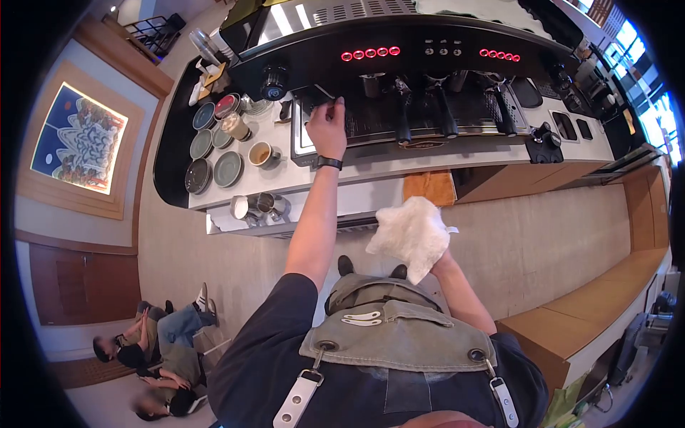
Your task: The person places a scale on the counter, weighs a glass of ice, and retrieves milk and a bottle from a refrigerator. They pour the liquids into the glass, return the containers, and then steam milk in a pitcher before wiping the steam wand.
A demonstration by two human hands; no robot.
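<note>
A wide black espresso machine fills the far side of the bench. My right hand hangs low by my apron, fingers closed on a bunched white cloth. My left hand reaches the machine's left end, fingers pinched on a small dark part. Wiping looks unstarted there, I judge. A filled cup sits nearby.

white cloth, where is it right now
In the head view the white cloth is bunched in the right hand, held low in front of the counter, below the espresso machine.
</note>
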